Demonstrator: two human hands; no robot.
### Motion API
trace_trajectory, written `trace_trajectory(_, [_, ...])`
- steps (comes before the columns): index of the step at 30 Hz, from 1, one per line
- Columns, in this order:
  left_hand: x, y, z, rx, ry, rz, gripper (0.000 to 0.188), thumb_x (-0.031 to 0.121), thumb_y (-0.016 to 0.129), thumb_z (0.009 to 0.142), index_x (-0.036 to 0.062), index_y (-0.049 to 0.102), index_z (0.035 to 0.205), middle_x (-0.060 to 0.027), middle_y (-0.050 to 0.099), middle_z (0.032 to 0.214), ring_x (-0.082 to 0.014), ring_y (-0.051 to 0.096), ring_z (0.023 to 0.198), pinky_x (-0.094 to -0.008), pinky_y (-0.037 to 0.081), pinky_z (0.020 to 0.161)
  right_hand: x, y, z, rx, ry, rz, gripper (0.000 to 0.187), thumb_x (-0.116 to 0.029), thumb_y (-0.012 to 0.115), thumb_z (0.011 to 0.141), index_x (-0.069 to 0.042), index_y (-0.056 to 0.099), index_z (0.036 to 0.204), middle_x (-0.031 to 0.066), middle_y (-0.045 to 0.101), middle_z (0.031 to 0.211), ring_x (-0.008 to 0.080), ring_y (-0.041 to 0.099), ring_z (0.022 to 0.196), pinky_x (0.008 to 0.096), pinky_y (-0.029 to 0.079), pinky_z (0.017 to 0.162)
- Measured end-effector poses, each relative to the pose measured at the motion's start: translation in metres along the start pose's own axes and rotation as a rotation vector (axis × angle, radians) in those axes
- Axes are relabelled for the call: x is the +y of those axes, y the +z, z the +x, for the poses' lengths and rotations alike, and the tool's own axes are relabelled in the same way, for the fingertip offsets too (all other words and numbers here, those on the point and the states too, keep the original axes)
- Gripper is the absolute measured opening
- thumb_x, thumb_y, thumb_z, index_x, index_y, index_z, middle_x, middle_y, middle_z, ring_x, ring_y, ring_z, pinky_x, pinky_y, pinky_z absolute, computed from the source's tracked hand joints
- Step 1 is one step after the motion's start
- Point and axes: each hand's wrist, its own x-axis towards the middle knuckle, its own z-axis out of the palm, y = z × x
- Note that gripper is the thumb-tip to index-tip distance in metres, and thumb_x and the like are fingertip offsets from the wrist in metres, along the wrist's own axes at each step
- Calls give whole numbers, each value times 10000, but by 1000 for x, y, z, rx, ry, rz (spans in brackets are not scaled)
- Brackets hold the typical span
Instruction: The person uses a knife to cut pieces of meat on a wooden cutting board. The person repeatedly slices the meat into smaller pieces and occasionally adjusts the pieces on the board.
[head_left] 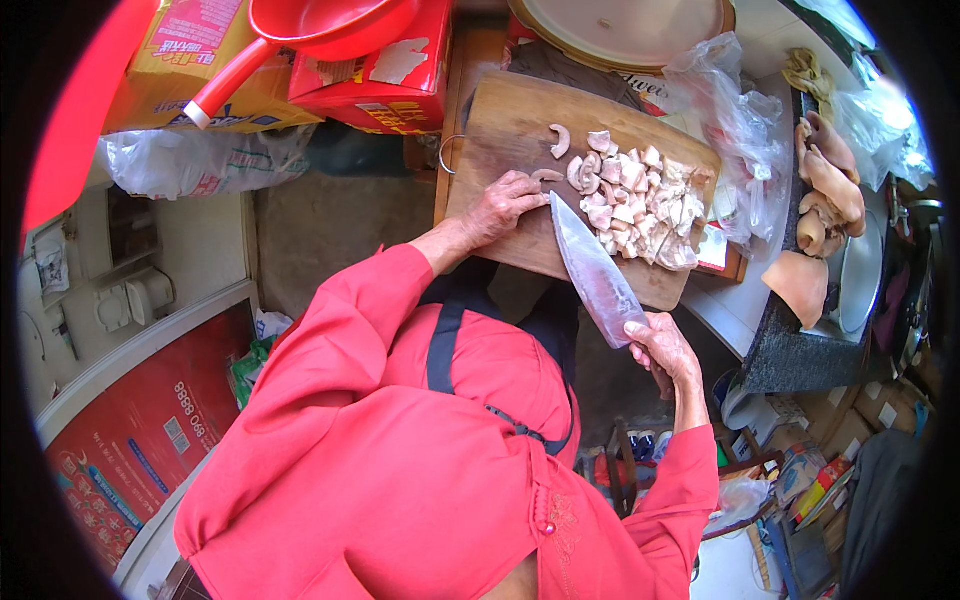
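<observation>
A thick wooden cutting board (515, 130) bears a heap of pale, chopped meat pieces (640, 200). A curved slice of meat (560, 141) lies apart from the heap, left of it. My right hand (665, 350) is wrapped round the handle of a broad kitchen knife (597, 270), whose blade slants up to the left across the board's near edge. On the board's left part rests my left hand (503, 206), its fingers pressed together, their tips close by the knife's point and another slice. What lies under those fingers is hidden.
A round lidded pot (630, 30) stands behind the board. To its right are crumpled plastic bags (735, 130) and large uncut meat pieces (830, 185) at the dark counter's edge. A red pan (330, 30) sits on boxes (385, 85) at upper left. A metal ring (443, 155) hangs at the board's left edge.
</observation>
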Motion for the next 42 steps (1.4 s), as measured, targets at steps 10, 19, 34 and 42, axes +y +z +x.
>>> trace_trajectory(10, [0, -1, 0, 16, 16, -12, 289, -44, 597, 723, 44, 686, 983, -116, 640, 994, -302, 598, 945, -378, 501, 846, -6, 4, 0, -42, 22, 62, 189, -189, 548, 894, -36, 557, 784, 3, 492, 549, 72, 413, 441, 237, 321, 426])
trace_trajectory(19, [0, 0, -1, 14, 29, 24, 292, -29, 587, 721, 29, 674, 994, -116, 625, 1017, -293, 585, 971, -360, 492, 861, -1, 8, 11, -67, -10, 78, 178, -194, 542, 891, -30, 549, 820, 5, 489, 549, 69, 416, 432, 233, 332, 422])
trace_trajectory(34, [1, -3, 1, -3, 11, 28, 334, -62, 581, 730, 48, 659, 1035, -115, 618, 1013, -298, 572, 953, -368, 492, 841, 40, 29, 36, -352, 32, 669, 245, -236, 675, 853, -35, 545, 902, 45, 503, 563, 84, 385, 381, 251, 359, 396])
trace_trajectory(42, [7, -4, 1, -20, 2, 76, 404, -84, 583, 721, 54, 643, 1095, -112, 599, 1013, -300, 559, 943, -382, 486, 835, 64, 55, 46, -524, 42, 1003, 168, -197, 619, 889, -57, 530, 869, 59, 473, 540, 111, 380, 360, 279, 346, 379])
